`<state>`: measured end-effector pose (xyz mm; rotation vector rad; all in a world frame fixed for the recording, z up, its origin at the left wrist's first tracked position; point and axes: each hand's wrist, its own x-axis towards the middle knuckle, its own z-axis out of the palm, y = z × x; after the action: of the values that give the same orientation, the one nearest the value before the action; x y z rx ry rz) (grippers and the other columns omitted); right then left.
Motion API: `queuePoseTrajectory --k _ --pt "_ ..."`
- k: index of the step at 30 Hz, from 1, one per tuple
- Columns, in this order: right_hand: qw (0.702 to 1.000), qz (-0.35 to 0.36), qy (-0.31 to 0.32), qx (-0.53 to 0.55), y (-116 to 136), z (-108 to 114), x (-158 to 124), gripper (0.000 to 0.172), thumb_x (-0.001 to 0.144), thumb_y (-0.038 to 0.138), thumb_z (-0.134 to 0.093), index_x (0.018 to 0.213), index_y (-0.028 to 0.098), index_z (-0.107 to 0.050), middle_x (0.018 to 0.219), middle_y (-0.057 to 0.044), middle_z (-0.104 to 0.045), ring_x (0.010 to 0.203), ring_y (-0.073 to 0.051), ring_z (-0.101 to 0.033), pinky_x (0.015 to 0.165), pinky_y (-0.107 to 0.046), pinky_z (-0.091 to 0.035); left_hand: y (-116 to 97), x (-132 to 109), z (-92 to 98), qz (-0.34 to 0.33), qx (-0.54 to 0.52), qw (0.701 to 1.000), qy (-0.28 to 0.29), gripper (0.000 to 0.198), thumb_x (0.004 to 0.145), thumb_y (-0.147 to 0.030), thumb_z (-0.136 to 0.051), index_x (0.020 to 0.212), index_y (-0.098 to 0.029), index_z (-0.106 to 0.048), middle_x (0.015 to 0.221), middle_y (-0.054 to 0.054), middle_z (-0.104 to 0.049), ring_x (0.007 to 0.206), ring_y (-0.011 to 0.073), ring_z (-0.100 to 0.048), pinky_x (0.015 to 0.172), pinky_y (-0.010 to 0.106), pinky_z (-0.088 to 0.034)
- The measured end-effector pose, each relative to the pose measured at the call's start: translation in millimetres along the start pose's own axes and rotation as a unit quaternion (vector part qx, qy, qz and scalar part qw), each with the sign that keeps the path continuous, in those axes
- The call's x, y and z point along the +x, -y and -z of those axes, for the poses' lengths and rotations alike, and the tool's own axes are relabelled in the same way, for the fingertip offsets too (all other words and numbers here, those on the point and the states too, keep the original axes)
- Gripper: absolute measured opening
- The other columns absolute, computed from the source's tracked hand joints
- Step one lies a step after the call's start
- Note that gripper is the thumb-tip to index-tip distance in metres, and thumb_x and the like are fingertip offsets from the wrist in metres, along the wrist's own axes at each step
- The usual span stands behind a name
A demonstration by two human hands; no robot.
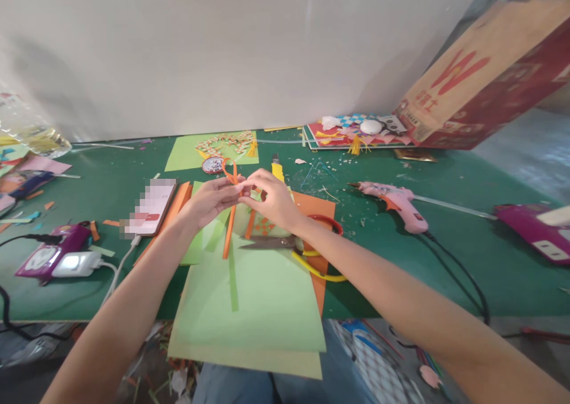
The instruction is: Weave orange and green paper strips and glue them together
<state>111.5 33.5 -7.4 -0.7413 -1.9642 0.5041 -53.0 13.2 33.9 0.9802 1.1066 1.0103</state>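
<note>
My left hand [214, 197] and my right hand [272, 199] meet above the middle of the table, fingertips pinched together. Between them is an orange paper strip [228, 232], looped at the top, its long end hanging down. Light green paper sheets [258, 297] lie below, with a narrow green strip [234, 285] on top. Scissors [271, 243] with yellow and red handles rest partly open on the sheets under my right wrist. Past my right hand lies a yellow utility knife [276, 169]. Some orange woven paper [263, 227] shows beneath my hands.
A phone [154, 208] on a cable lies left, near a purple power strip [57, 252]. To the right are a pink glue gun [394, 205] with its cord and a leaning paper bag [481, 77]. A braided paper chain [225, 144] lies at the back.
</note>
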Motion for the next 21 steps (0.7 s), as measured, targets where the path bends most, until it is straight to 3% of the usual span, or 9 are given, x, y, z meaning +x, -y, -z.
queuePoseTrajectory --k 11,17,21 --pt "1.0 -0.017 0.015 0.007 0.4 0.8 0.0 0.016 0.082 0.027 -0.064 0.097 0.023 -0.068 0.093 -0.004 -0.058 0.083 -0.016 -0.055 0.072 -0.031 -0.047 1.3 2.1 -0.1 -0.011 0.002 1.0 -0.019 0.01 0.073 -0.01 -0.07 0.083 -0.011 -0.068 0.083 0.009 -0.073 0.081 0.017 -0.07 0.091 0.032 -0.052" --pt "0.999 0.0 -0.021 -0.026 -0.9 -0.5 -0.1 0.019 0.08 0.024 -0.065 0.099 0.023 -0.066 0.095 -0.005 -0.06 0.091 -0.018 -0.057 0.081 -0.034 -0.048 1.6 2.5 0.6 -0.031 -0.014 0.999 -0.038 0.012 0.073 -0.008 -0.07 0.084 -0.011 -0.068 0.085 0.008 -0.073 0.083 0.0169 -0.07 0.09 0.031 -0.053" --pt "0.998 0.015 -0.038 -0.048 -0.5 -0.1 -0.3 0.009 0.08 0.025 -0.066 0.088 0.022 -0.063 0.092 -0.005 -0.059 0.092 -0.019 -0.057 0.082 -0.035 -0.048 0.6 2.5 -0.4 -0.022 -0.021 0.999 -0.043 0.006 0.075 -0.006 -0.067 0.08 -0.01 -0.069 0.081 0.007 -0.073 0.076 0.0136 -0.069 0.087 0.027 -0.053"
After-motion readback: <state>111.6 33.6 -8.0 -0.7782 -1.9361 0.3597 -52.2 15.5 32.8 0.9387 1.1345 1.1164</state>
